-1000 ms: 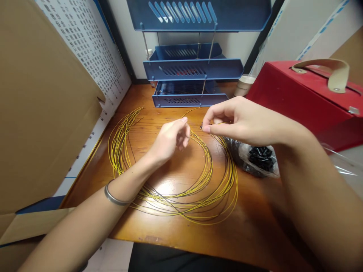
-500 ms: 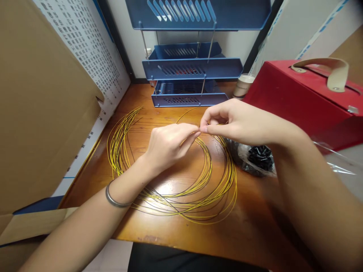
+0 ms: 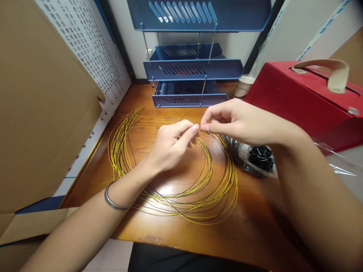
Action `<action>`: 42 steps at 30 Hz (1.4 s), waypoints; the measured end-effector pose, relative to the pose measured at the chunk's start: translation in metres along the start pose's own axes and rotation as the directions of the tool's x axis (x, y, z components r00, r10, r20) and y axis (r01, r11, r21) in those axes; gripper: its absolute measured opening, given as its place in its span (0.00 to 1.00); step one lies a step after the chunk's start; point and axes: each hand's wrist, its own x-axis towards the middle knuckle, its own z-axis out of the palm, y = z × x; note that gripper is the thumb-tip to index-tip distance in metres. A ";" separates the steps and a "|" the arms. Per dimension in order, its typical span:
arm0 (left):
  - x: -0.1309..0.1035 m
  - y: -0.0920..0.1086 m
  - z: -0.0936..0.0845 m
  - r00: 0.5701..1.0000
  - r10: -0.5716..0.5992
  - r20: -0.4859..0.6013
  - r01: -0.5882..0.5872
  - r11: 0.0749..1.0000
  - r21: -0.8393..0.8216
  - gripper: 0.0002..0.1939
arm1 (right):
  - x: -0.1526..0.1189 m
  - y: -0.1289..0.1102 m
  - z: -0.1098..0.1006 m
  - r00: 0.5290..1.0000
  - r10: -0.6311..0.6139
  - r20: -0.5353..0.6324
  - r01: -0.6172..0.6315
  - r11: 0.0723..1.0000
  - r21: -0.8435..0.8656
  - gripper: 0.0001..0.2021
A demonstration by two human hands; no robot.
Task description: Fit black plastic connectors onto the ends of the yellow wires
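Note:
Thin yellow and black wires (image 3: 204, 177) lie in a loose coil on the wooden table, beneath both hands. Their left part (image 3: 119, 151) fans out beyond my left forearm. My left hand (image 3: 172, 145) is closed, thumb pressed against the forefinger, on what looks like a wire end. Close beside it, my right hand (image 3: 231, 117) pinches a wire between thumb and forefinger, palm side down. A tiny bit of wire shows between the two sets of fingertips; its exact end is too small to make out.
A blue tiered tray rack (image 3: 195, 70) stands at the back. To the right are a red box (image 3: 300, 102) with a beige handle, a paper cup (image 3: 243, 87) and a clear bag of small black parts (image 3: 260, 158). Cardboard (image 3: 48, 102) borders the left side.
My left thumb has shifted up onto the forefinger and the hand has rolled slightly, opening a small gap from the right fingertips. My right hand stays nearly still.

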 end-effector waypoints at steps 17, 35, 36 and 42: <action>0.003 -0.018 -0.009 0.846 0.507 0.166 -0.532 0.776 0.339 0.10 | -0.005 -0.004 -0.003 0.990 -0.030 0.136 0.023 0.999 0.047 0.09; -0.003 -0.015 -0.002 0.898 0.440 -0.023 -0.435 0.894 0.112 0.25 | -0.005 -0.005 -0.004 0.984 -0.068 0.162 0.058 0.996 0.061 0.08; -0.003 -0.016 -0.002 0.898 0.439 -0.031 -0.435 0.895 0.101 0.26 | -0.006 -0.005 -0.004 0.985 -0.064 0.158 0.055 0.997 0.060 0.08; 0.000 -0.025 -0.007 0.908 0.413 0.076 -0.418 0.871 0.260 0.18 | -0.006 -0.003 -0.006 0.988 -0.061 0.145 0.055 0.997 0.044 0.07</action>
